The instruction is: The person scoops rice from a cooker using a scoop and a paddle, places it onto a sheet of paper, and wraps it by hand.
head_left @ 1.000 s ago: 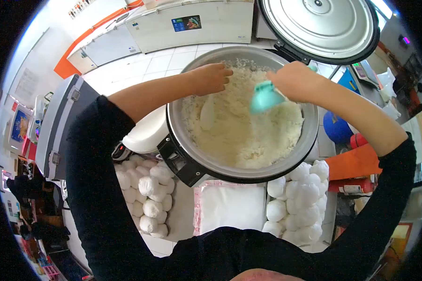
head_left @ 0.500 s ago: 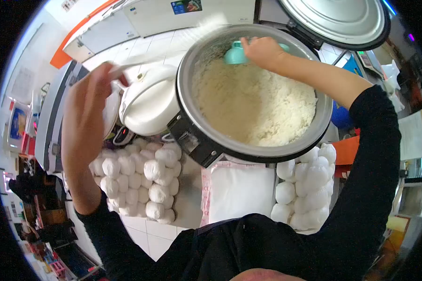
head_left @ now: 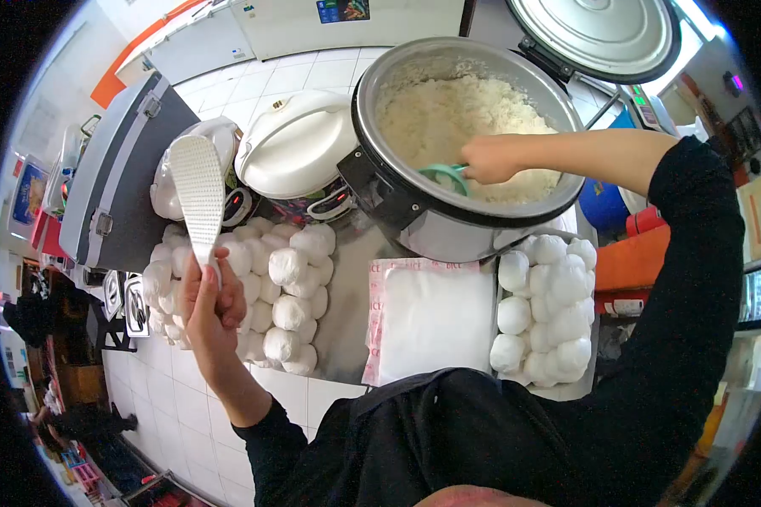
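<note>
Upright in my left hand [head_left: 215, 297] is a white rice paddle [head_left: 199, 190], its handle wrapped by my fingers and its dotted blade raised. My right hand [head_left: 489, 160] reaches into the large cooker pot [head_left: 372, 139] and grips a green scoop [head_left: 445, 176] near the pot's front wall. Cooked white rice [head_left: 448, 106] fills much of the pot; the part under my right forearm is hidden. Below the pot lies a stack of white sheets [head_left: 435, 321] on pink-printed paper [head_left: 372, 338]. Stacked white wrapped bundles stand on the left [head_left: 287, 313] and on the right [head_left: 550, 317].
The large pot's round lid [head_left: 596, 34] is open at the back right. Two smaller cookers, one with a closed white lid [head_left: 300, 144], stand left of the pot, beside a grey case [head_left: 114, 173]. A scale [head_left: 644, 108] and blue container [head_left: 604, 201] are at the right.
My left hand has come down, and the paddle now points up. My right hand has moved with the scoop from the pot's back edge to its front. The view has shifted.
</note>
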`<state>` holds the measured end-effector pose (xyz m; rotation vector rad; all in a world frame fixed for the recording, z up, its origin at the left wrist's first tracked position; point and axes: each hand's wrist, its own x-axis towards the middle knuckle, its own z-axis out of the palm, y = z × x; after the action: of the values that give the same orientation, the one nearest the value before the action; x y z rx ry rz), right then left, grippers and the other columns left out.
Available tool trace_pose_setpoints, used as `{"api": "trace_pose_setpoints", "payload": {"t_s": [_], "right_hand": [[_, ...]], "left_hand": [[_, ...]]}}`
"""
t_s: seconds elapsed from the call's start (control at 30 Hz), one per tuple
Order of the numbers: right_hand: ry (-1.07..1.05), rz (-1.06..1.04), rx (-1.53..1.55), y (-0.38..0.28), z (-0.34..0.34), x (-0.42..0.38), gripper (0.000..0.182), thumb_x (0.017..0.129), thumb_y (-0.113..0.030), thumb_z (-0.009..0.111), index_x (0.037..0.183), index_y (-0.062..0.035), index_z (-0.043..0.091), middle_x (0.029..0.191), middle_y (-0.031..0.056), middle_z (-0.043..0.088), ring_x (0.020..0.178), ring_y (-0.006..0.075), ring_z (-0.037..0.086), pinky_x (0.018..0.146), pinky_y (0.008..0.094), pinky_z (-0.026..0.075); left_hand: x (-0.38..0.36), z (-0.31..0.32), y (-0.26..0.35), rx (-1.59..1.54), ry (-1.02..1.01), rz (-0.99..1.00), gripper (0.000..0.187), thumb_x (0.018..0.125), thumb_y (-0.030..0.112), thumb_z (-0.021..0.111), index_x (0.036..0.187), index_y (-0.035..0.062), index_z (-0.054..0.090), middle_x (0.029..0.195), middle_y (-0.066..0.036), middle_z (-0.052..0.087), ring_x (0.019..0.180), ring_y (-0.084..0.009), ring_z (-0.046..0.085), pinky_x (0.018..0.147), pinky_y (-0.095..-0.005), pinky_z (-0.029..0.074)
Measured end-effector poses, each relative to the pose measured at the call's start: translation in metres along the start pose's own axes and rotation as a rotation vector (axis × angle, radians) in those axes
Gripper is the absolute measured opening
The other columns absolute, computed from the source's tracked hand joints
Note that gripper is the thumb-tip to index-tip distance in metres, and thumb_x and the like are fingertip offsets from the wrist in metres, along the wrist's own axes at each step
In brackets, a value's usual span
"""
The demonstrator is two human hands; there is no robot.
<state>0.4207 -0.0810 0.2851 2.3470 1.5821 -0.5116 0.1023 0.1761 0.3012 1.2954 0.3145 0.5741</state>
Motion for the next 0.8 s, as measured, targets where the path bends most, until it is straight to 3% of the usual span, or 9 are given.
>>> {"api": "trace_pose_setpoints", "payload": {"t_s": [0.13,0.2,0.23,0.3,0.4,0.47,0.57,0.7,0.8], "right_hand": [[-0.083,0.091,0.244,0.013,0.005,-0.036,0.03,0.083,-0.024,0.049,0.084,0.0027,0.063,0.083,0.0254,0.063,0.071,0.0418,0.059,0.065,0.0463,0.046],[0.209,-0.088,0.347,0.038,0.017,-0.048,0.031,0.086,-0.028,0.049,0.092,-0.0004,0.063,0.073,0.0178,0.063,0.054,0.032,0.057,0.052,0.0425,0.045],[0.215,-0.079,0.342,0.033,-0.001,-0.059,0.031,0.086,-0.028,0.049,0.092,-0.0004,0.063,0.073,0.0178,0.063,0.054,0.032,0.057,0.052,0.0425,0.045],[-0.161,0.31,0.648,0.025,-0.031,-0.082,0.032,0.088,-0.032,0.049,0.098,-0.0039,0.061,0.061,0.0061,0.053,0.043,0.0166,0.045,0.041,0.0325,0.039],[-0.08,0.332,0.968,0.042,-0.036,-0.093,0.032,0.09,-0.034,0.049,0.101,-0.0056,0.058,0.057,-0.0001,0.042,0.043,0.0063,0.036,0.038,0.0241,0.034],[-0.05,0.322,1.115,0.052,-0.037,-0.095,0.035,0.09,-0.036,0.048,0.109,-0.0063,0.053,0.06,-0.0005,0.043,0.042,0.0052,0.036,0.038,0.024,0.034],[0.241,0.306,1.389,0.047,-0.038,-0.105,0.039,0.091,-0.037,0.046,0.118,-0.0081,0.045,0.068,-0.0018,0.043,0.043,0.0032,0.035,0.039,0.022,0.035],[0.335,0.36,1.403,0.036,-0.031,-0.103,0.041,0.091,-0.035,0.047,0.118,-0.0049,0.048,0.064,-0.0017,0.044,0.043,0.0045,0.037,0.039,0.0225,0.035],[0.623,0.374,1.073,0.023,-0.02,-0.105,0.043,0.091,-0.032,0.045,0.12,-0.0006,0.05,0.055,0.0019,0.045,0.041,0.0085,0.042,0.038,0.0248,0.037]], "left_hand": [[0.003,0.014,-0.004,-0.096,-0.089,-0.12,0.03,0.095,0.028,0.038,0.098,0.0006,0.05,0.056,0.002,0.034,0.038,-0.0039,0.025,0.034,-0.0186,0.019],[0.014,0.032,-0.004,-0.099,-0.128,-0.148,0.03,0.096,0.028,0.037,0.096,0.0011,0.049,0.056,0.001,0.035,0.038,-0.0049,0.027,0.034,-0.0192,0.021],[0.017,0.046,-0.002,-0.096,-0.153,-0.143,0.028,0.095,0.028,0.037,0.093,0.002,0.049,0.056,0.0,0.037,0.038,-0.006,0.029,0.034,-0.0198,0.023],[0.026,0.065,-0.005,-0.062,-0.256,-0.12,0.027,0.095,0.027,0.038,0.092,0.0034,0.049,0.058,-0.002,0.043,0.038,-0.0088,0.033,0.034,-0.021,0.027],[0.038,0.106,-0.008,0.03,-0.333,-0.263,0.029,0.095,0.03,0.037,0.092,0.0036,0.049,0.06,-0.002,0.043,0.039,-0.0071,0.033,0.035,-0.0201,0.025],[0.051,0.133,-0.018,-0.001,-0.433,-0.379,0.03,0.095,0.031,0.037,0.092,0.0038,0.049,0.059,0.001,0.04,0.04,-0.0057,0.03,0.035,-0.0197,0.023],[0.065,0.171,-0.032,0.079,-0.526,-0.392,0.028,0.096,0.03,0.038,0.09,0.0047,0.05,0.057,0.004,0.037,0.039,-0.0036,0.026,0.033,-0.0187,0.02],[0.083,0.197,-0.033,0.177,-0.684,-0.43,0.029,0.095,0.031,0.039,0.09,0.0045,0.049,0.058,0.005,0.034,0.042,-0.0041,0.026,0.036,-0.0203,0.02],[0.089,0.206,-0.039,0.175,-0.759,-0.486,0.027,0.095,0.033,0.041,0.088,0.0076,0.049,0.057,0.008,0.03,0.041,-0.0024,0.025,0.034,-0.0191,0.019]]}}
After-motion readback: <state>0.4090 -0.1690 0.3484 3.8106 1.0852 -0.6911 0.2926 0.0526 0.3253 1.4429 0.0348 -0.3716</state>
